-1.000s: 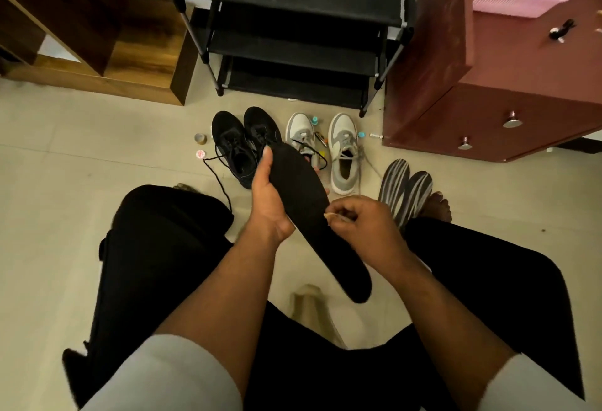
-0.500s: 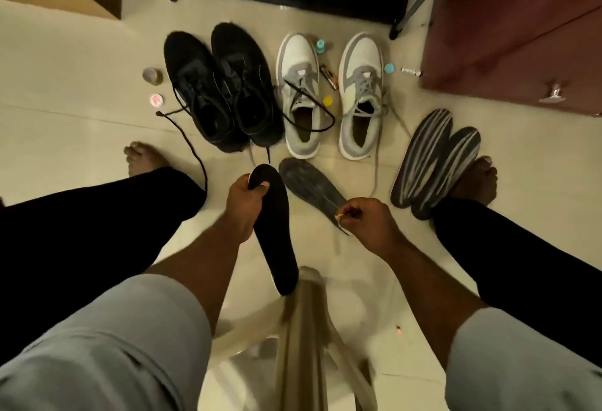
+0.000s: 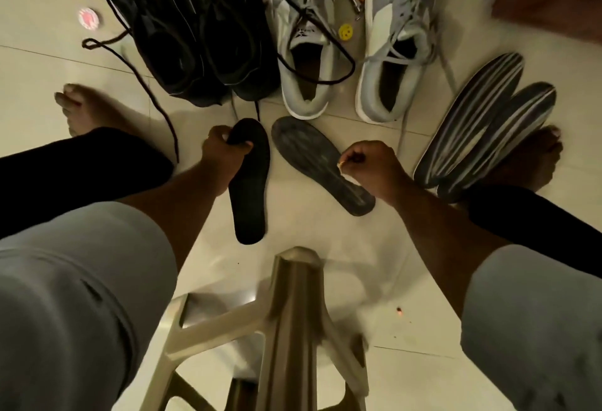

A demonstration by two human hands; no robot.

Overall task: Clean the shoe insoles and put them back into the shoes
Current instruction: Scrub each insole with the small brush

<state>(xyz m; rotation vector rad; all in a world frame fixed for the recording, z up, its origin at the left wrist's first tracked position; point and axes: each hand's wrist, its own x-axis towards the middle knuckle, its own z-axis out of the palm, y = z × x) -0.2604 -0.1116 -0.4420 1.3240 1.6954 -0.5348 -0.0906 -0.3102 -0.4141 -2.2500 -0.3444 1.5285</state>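
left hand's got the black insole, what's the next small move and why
Probably carry the black insole forward and feed its toe end into one of the black shoes. The left hand already has a grip on that end, and the shoes lie just ahead. The right hand pinches something small, too tiny to identify, and could steady the shoe.

— Item: views on record?
— One only, the head camera I wear. No second view, so nothing shared.
— Facing?
— Steeply down past my forearms to the floor between my feet.
— Range?
— Near: my sleeves fill the lower corners, the stool frame sits beneath, and the shoes are cut off by the top edge.
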